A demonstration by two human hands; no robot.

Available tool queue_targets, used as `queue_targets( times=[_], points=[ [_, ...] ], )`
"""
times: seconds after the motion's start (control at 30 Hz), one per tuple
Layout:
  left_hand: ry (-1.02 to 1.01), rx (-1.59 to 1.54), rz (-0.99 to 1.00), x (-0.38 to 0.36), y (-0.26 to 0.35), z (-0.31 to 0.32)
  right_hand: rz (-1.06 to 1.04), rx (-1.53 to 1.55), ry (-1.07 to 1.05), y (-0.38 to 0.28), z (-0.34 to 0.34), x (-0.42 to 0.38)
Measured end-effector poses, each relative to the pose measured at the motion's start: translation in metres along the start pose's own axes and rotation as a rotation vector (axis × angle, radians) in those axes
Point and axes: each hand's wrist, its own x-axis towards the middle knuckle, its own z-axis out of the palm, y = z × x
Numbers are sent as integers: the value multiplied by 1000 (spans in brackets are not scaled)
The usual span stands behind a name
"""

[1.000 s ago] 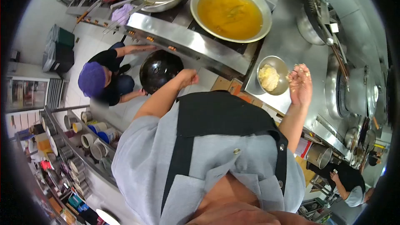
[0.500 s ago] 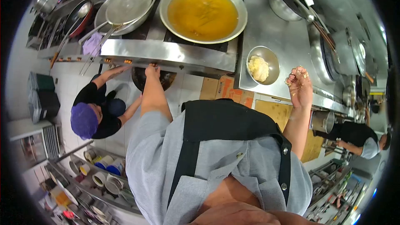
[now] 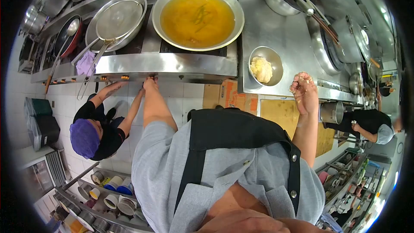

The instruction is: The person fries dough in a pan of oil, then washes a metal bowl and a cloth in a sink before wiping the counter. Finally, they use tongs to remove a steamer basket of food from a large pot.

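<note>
At the stove's front panel, my left hand is closed around a control knob. My right hand is raised beside the counter edge, palm up with loosely curled fingers; pale sticky bits of dough cling to it, and I see no object in it. Left of that hand, a steel bowl on the counter holds a lump of pale yellow dough. A wide pan of yellow oil sits on the burner above my left hand, with some green strips in the oil.
A co-worker in a purple cap crouches at the left, both hands near the stove front. A strainer rests over a pan, near a purple cloth. Pots stand along the right counter. Another person is at far right.
The dark round pan below the stove front has gone from view. The co-worker's nearer hand is now up by the stove panel beside my left hand. My left hand stays at the knob.
</note>
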Motion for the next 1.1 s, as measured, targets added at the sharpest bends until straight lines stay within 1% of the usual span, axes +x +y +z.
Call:
queue_targets(
  times=[0.3, 0.37, 0.4, 0.5, 0.6, 0.7, 0.8, 0.87, 0.97, 1.0, 1.03, 1.07, 1.1],
  points=[
    [16, 125, 13, -21, 4, 6, 16, -23, 14, -1, 3, 0],
    [-20, 249, -3, 17, 4, -4, 16, -25, 16, -2, 1, 0],
    [-38, 310, -11, 20, 6, -5, 16, -26, 15, -2, 0, 0],
    [-11, 151, -42, 24, 6, -5, 11, -34, 21, -1, 0, 1],
    [17, 94, 23, -13, 5, 4, 26, -51, 31, -2, 1, 3],
    [-39, 39, 27, 83, -20, -18, 47, -44, 27, -1, 5, 5],
    [-116, 87, -24, 1, 3, -13, 43, -32, 2, 2, 1, 11],
    [-143, 131, -41, -20, 1, -13, 38, -78, 2, 4, -2, 17],
    [-183, 313, -73, -22, -8, -28, 38, -182, -10, 9, -12, 30],
    [-272, 596, -63, -19, -12, -41, 42, -221, -28, 13, -15, 37],
    [-471, 1329, 115, -25, -12, -53, 40, -300, -41, 17, -20, 46],
    [-714, 2181, 605, -30, -10, -65, 40, -380, -58, 22, -23, 55],
    [-575, 1567, 110, -44, -23, -70, 40, -460, -80, 27, -26, 63]
  ],
)
